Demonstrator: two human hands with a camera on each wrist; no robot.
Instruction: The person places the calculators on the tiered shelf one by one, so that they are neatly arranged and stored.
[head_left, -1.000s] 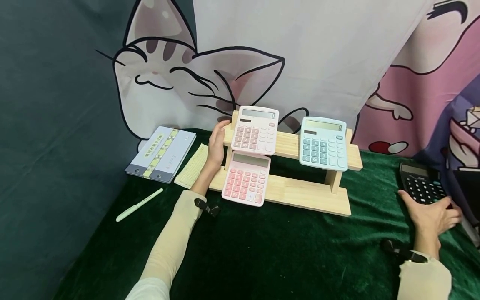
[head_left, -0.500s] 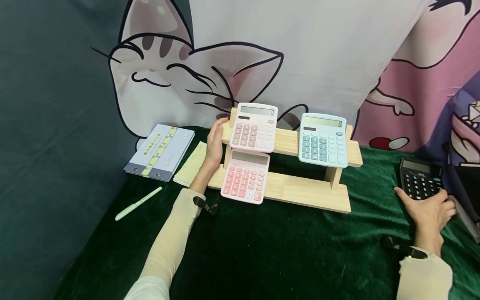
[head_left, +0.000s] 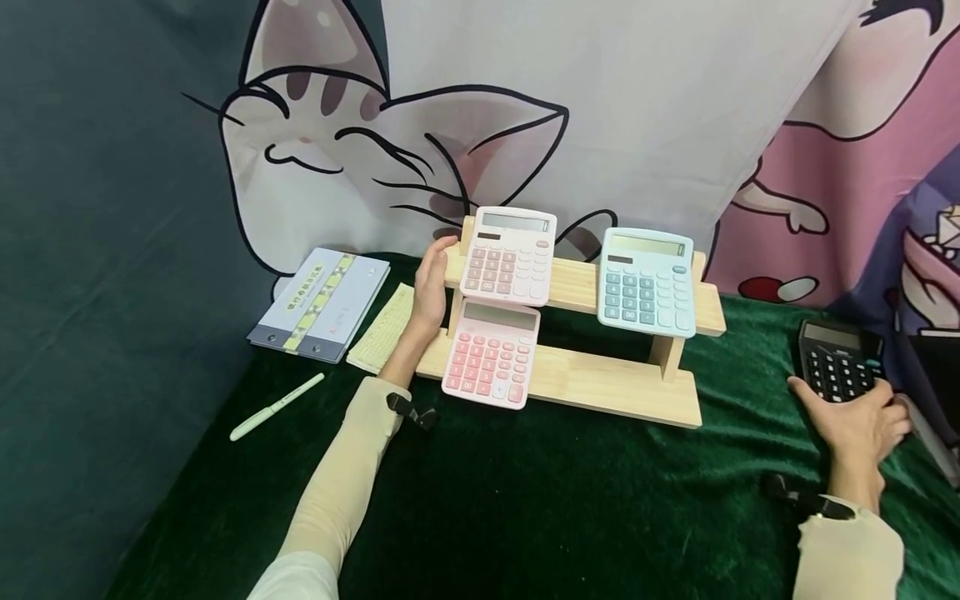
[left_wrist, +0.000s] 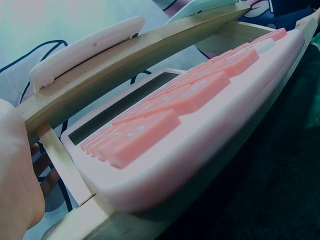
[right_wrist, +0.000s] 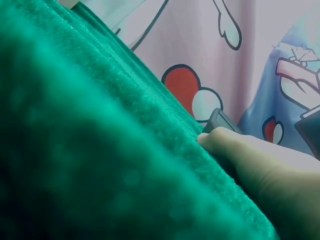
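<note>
My left hand (head_left: 430,292) rests against the left end of a two-tier wooden rack (head_left: 615,390), its fingers nearly straight along the end. In the left wrist view, fingertips show behind the rack's upright. A pink calculator (head_left: 491,354) leans on the lower tier. Above it, on the upper tier, are a white calculator with dusty-pink keys (head_left: 510,258) and, to the right, a light blue calculator (head_left: 647,283). At the far right, my right hand (head_left: 858,421) grips a black calculator (head_left: 828,371) at its near end, thumb on the left edge. The hand hides its lower keys.
Left of the rack lie a blue-grey notebook (head_left: 322,304), a yellowish paper pad (head_left: 386,333) and a pale green pen (head_left: 277,408). Dark green cloth (head_left: 555,500) covers the table. A dark object (head_left: 941,375) stands close beside the black calculator. A printed curtain (head_left: 645,108) hangs behind.
My right hand has shifted slightly left with the black calculator, which now lies a little straighter. The view has tipped slightly. My left hand has stayed at the rack's end.
</note>
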